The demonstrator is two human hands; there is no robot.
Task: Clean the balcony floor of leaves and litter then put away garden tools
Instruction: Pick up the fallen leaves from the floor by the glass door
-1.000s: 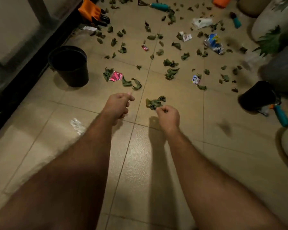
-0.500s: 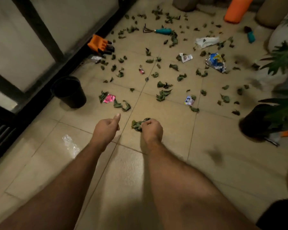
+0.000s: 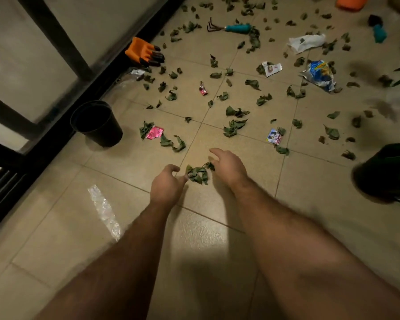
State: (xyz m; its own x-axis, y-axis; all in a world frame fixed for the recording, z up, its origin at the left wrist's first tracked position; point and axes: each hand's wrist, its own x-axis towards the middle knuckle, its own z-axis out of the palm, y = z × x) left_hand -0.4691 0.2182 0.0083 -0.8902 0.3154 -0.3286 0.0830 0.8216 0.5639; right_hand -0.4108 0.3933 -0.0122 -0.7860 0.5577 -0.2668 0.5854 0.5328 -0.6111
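- Left hand (image 3: 165,185) low over the tiled floor (image 3: 310,185), fingers curled inward, thumb tip touching the left edge of a leaf clump (image 3: 198,174); whether it actually pinches a leaf I cannot tell
- Right hand (image 3: 229,167) just right of the same clump, fingers loosely spread and relaxed, gripping nothing, fingertips near the clump's upper right end
- The clump lies on the floor between the two hands, beside a tile joint
- More leaves and litter lie scattered beyond: a pink wrapper (image 3: 155,132) among leaves, a small printed packet (image 3: 274,136), a blue bag (image 3: 320,73), white paper (image 3: 306,42)
- Black pot (image 3: 97,123) stands upright by the dark railing (image 3: 56,125), well left of the hands
- Orange glove (image 3: 143,51) lies against the railing base; a teal-handled rake (image 3: 230,27) lies further off among leaves
- Clear plastic strip (image 3: 104,210) lies on the floor left of the left forearm
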